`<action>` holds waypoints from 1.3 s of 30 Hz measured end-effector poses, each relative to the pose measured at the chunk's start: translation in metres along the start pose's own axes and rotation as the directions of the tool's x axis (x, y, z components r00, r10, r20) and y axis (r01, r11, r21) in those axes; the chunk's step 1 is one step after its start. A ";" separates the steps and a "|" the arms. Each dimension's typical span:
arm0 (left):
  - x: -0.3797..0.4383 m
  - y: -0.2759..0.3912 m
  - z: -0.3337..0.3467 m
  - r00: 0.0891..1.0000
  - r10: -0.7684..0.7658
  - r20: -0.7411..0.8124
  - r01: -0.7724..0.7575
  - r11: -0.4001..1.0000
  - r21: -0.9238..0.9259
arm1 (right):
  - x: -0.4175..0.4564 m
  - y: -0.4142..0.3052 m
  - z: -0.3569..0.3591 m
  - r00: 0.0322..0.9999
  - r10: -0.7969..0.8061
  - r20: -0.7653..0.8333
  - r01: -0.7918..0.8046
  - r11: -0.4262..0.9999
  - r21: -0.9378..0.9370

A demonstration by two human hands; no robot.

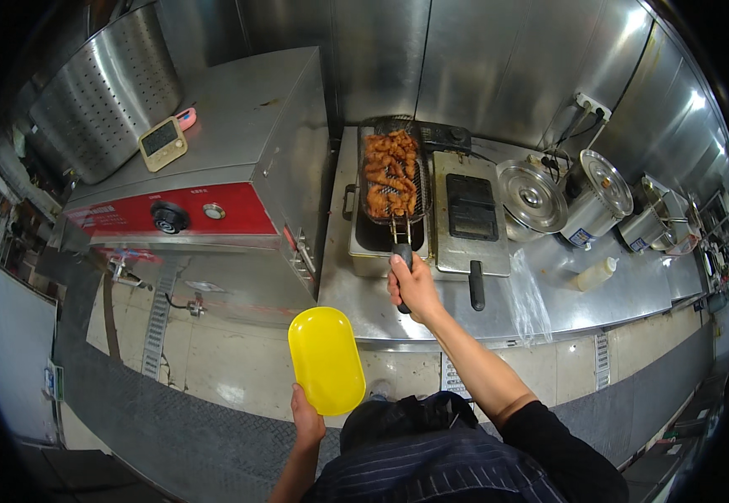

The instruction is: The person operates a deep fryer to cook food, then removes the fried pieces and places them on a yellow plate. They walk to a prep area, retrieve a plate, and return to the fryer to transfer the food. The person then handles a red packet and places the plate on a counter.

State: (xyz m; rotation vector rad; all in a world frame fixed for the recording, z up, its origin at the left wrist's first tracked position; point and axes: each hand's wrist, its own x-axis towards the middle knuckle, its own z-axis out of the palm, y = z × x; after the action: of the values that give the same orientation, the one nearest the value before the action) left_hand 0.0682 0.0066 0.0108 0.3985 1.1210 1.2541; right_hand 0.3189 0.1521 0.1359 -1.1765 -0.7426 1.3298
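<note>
My right hand [416,287] grips the black handle of a wire fryer basket [428,188]. Golden-brown fried meat pieces [391,170] lie in the basket, which is above the left well of a countertop deep fryer [364,251]. A metal lid with a black handle [472,251] covers the fryer's right side. Low and to the left, my left hand [308,416] holds an oval yellow plate [327,359] by its lower left edge; no food shows on it.
Lidded steel pots [531,196] and a squeeze bottle [597,274] stand right of the fryer, near a clear plastic bag [528,302]. On the left, a steel cabinet [232,126] carries a digital timer [163,144] and a perforated steel pot [110,94].
</note>
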 end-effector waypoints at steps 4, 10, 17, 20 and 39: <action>-0.001 0.001 0.005 1.000 0.009 0.028 -0.010 1.000 0.023 | 0.003 -0.014 -0.002 0.999 0.035 -0.010 -0.035 0.999 0.008; 0.002 0.002 0.014 1.000 0.001 0.030 0.000 1.000 -0.008 | -0.007 -0.063 -0.006 0.993 0.115 0.020 -0.115 0.993 0.025; 0.014 0.001 0.018 0.997 0.035 0.071 -0.036 0.999 0.016 | -0.020 -0.084 0.003 0.998 0.001 0.066 -0.005 0.998 0.061; 0.018 -0.001 0.022 0.997 0.021 0.073 -0.022 1.000 0.015 | -0.003 -0.062 -0.003 0.999 0.035 0.015 -0.035 0.998 0.046; 0.028 0.028 0.073 0.975 0.010 0.222 -0.011 1.000 0.004 | -0.019 -0.051 -0.011 0.996 0.090 -0.018 -0.089 0.995 0.047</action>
State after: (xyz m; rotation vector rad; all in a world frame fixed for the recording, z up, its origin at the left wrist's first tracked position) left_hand 0.1113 0.0642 0.0523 0.5359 0.9325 1.1840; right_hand 0.3433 0.1390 0.1845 -1.1964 -0.6476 1.3999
